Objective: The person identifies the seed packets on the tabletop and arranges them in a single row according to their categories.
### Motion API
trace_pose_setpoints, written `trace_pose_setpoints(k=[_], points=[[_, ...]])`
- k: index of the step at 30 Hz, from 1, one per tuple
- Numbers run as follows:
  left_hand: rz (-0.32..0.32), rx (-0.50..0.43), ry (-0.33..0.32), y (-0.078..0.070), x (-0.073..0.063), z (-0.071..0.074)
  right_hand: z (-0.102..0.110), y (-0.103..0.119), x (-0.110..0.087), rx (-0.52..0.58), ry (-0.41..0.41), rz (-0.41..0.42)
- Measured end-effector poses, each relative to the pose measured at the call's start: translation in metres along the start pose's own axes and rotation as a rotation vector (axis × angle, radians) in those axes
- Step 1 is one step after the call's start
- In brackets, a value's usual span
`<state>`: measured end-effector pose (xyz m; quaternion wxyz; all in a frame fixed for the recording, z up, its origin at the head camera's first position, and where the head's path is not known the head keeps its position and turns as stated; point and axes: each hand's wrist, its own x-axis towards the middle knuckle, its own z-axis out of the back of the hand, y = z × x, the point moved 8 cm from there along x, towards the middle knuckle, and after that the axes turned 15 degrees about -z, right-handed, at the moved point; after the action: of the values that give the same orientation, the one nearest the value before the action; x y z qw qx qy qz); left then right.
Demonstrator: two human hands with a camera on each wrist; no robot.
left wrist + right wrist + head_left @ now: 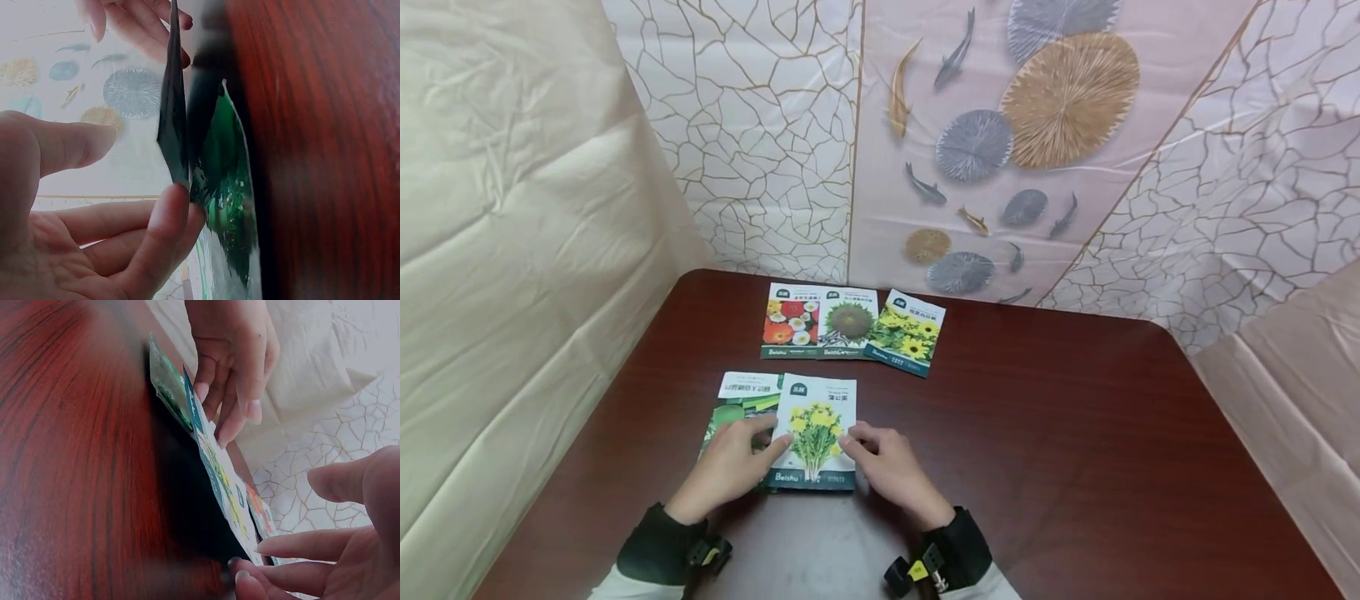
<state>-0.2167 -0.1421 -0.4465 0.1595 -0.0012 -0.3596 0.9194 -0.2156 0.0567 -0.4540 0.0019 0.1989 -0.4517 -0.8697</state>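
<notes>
Left grip [726,462] and right grip [892,471] are relaxed, thumbs spread, fingertips rested against opposite sides of the yellow-bouquet packet [812,429]. On the counter [1037,458], the green packet [727,414] is overlapped along its right side by that packet; beyond the green packet, three flower packets [850,321] are arranged in a row.

My flower packet [812,429] is white, with yellow blooms, green stems and a dark teal band. Left of it, a green packet [739,402] has a white top; beyond it lie a red-orange-and-white floral packet [791,323], a brown-disc packet [847,321] and a yellow-flowered packet [906,333]. Around it my counter [1037,442] is dark red, darkly streaked; my cuffs [658,546] are black.
</notes>
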Motion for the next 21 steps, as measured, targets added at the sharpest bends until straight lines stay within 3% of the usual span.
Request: trace_pose_setpoints(k=[4,9,13,17,21], points=[[-0.02,0.014,-0.007,-0.001,0.001,0.001,0.005,0.0,-0.005,-0.001,-0.032,0.017],[-0.075,0.027,-0.075,-0.014,0.005,0.005,0.036,-0.006,-0.018,0.098,-0.175,-0.001],[-0.179,-0.027,-0.197,-0.043,0.012,0.013,0.074,-0.01,-0.038,0.34,-0.267,0.009],[-0.287,-0.129,-0.346,-0.077,0.013,0.025,0.113,-0.007,-0.066,0.634,-0.329,0.142],[-0.358,-0.205,-0.465,-0.103,0.01,0.035,0.139,-0.002,-0.092,0.772,-0.368,0.282]])
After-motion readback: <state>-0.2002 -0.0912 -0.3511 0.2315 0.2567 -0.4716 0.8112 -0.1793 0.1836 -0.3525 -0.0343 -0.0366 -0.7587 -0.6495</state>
